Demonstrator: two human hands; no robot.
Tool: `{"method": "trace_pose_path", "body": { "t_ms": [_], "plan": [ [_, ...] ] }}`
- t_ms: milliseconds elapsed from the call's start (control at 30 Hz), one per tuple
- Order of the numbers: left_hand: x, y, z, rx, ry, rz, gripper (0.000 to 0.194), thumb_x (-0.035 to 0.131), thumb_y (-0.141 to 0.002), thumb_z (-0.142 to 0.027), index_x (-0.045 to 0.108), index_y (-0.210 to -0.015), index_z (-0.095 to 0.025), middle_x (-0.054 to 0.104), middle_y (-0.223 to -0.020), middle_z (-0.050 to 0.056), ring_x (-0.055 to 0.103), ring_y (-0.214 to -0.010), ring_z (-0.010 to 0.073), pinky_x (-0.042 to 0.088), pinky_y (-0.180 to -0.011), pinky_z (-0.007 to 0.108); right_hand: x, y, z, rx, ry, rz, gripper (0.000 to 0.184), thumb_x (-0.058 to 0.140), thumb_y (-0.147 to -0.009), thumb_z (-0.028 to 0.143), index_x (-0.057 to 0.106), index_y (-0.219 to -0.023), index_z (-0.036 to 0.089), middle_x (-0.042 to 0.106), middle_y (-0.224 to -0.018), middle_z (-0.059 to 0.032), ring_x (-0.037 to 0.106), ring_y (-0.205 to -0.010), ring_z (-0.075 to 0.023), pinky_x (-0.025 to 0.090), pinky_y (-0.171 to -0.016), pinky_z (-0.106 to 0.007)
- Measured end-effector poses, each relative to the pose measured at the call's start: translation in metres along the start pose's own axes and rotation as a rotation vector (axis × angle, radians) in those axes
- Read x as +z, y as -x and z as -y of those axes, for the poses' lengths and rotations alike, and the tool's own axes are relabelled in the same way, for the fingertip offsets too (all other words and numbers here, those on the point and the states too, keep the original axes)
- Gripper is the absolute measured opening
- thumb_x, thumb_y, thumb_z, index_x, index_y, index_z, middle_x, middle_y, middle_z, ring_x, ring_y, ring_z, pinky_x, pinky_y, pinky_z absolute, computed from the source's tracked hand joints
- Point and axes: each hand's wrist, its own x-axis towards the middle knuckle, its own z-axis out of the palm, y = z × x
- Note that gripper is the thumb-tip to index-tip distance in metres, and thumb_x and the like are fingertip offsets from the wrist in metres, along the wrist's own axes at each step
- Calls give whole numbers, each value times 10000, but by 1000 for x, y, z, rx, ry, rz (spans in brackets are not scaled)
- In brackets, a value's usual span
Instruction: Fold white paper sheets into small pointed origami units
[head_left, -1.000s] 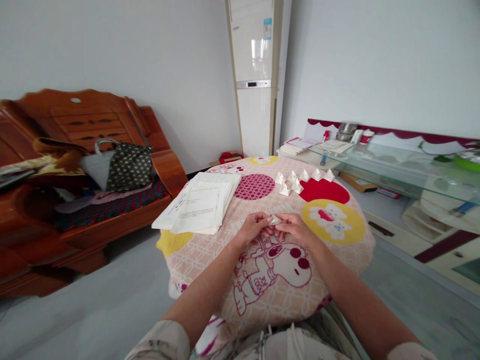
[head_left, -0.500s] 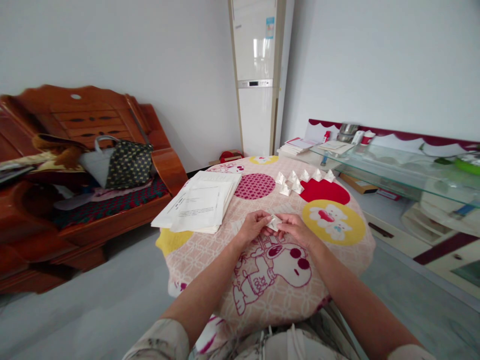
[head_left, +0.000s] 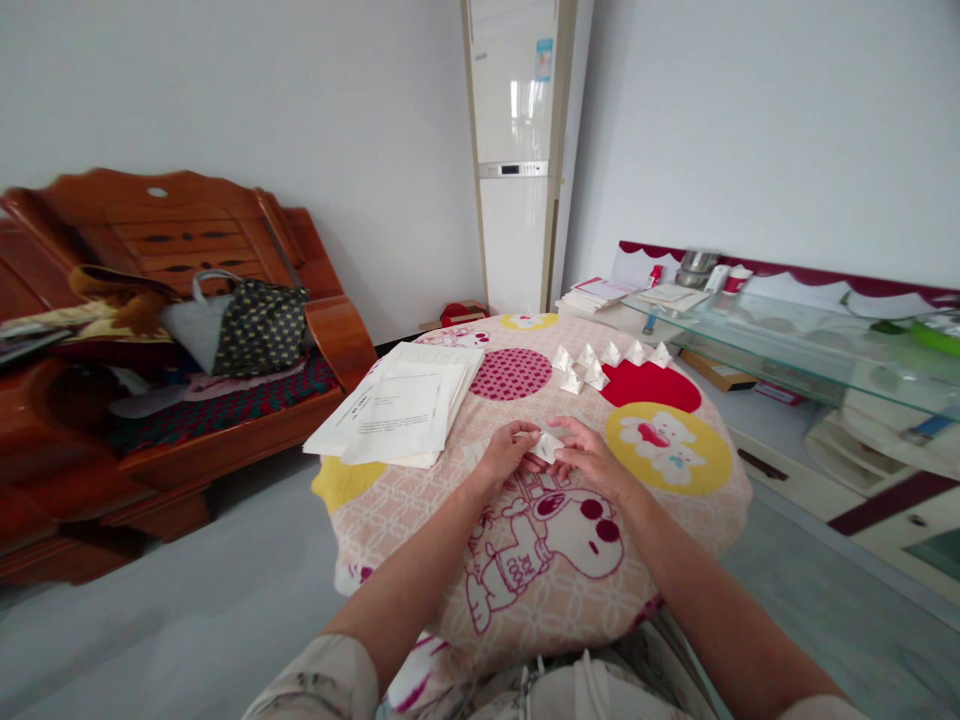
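Observation:
A small white piece of folded paper [head_left: 548,446] is between my hands, just above the near middle of the cloth-covered table. My left hand [head_left: 511,450] grips its left side, thumb on top and fingers closed around the edge. At its right side is my right hand [head_left: 589,458], with the index finger raised over the paper and the lower fingers against its edge. Beyond my hands, several pointed folded paper pieces [head_left: 571,376] stand in a group. To the left lies a stack of printed paper sheets [head_left: 397,410].
The round table wears a pink patterned cloth [head_left: 420,510]. A wooden sofa [head_left: 187,225] with bags stands at left. A glass-topped cabinet [head_left: 795,335] holding papers, a metal pot and a cup runs along the right. A tall white air conditioner [head_left: 514,240] occupies the corner.
The fingers of my right hand have loosened and spread a little, and the index finger has lifted, showing more of the folded paper. My left hand keeps its grip.

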Motion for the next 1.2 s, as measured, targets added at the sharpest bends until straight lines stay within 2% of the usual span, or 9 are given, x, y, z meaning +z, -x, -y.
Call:
{"method": "trace_pose_path", "body": {
  "t_ms": [200,367,433,567,667,800,967,1067,1200],
  "plan": [
    [0,2,0,-22,4,-30,362,716,-860,-378,563,-1068,-125,704,-703,29,672,-522,116,531,-494,184,-3,-6,-7,-21,61,43,449,654,-800,306,588,-1225,177,704,-730,-14,640,-555,-153,518,-556,-271],
    [-2,2,0,27,-49,22,465,735,-819,-432,560,-1137,-142,701,-726,20,677,-552,129,544,-536,217,-5,-8,-8,-23,141,48,470,644,-781,293,643,-1218,121,706,-694,-24,643,-553,-155,504,-555,-263],
    [-5,1,-1,73,-152,13,403,716,-820,-396,601,-1106,-136,698,-727,19,660,-560,125,533,-549,223,-5,-8,-9,0,177,27,490,632,-774,275,650,-1239,122,696,-653,-11,601,-500,-136,464,-514,-243],
    [-12,0,-3,232,-541,-119,146,664,-782,-197,722,-899,-130,695,-703,14,616,-605,120,481,-587,220,-1,-8,-8,-72,452,-97,368,656,-749,222,749,-1102,170,680,-617,0,545,-488,-133,405,-500,-245],
    [-13,2,-4,279,-673,-100,185,610,-750,-98,754,-857,-142,728,-764,23,637,-686,136,488,-652,228,2,-7,-5,-183,726,-157,235,706,-753,234,796,-969,208,731,-727,-38,614,-624,-184,429,-602,-283],
    [-8,4,-5,317,-724,-76,225,623,-731,-66,756,-891,-151,737,-821,24,639,-717,138,505,-704,238,-1,-5,-4,-160,953,-233,231,760,-760,346,803,-962,243,713,-688,-52,622,-685,-222,427,-663,-314],
    [-1,4,-4,393,-765,-97,149,661,-808,-149,757,-921,-146,727,-835,38,624,-725,139,499,-728,253,-8,-3,-4,-226,918,-338,205,675,-836,372,780,-851,197,713,-720,-80,606,-675,-210,431,-662,-315],
    [1,2,-2,430,-788,-103,129,667,-821,-156,759,-911,-147,723,-828,40,618,-726,138,483,-720,248,-7,-3,-5,-361,826,-329,235,566,-886,286,755,-808,172,722,-761,-85,614,-678,-193,437,-659,-300],
    [5,0,0,442,-822,-92,99,678,-826,-171,758,-880,-154,716,-817,36,616,-724,138,470,-703,243,-2,-6,-9,-389,827,-291,169,588,-844,235,745,-835,173,669,-646,-38,550,-585,-160,403,-597,-273]
  ]
}}
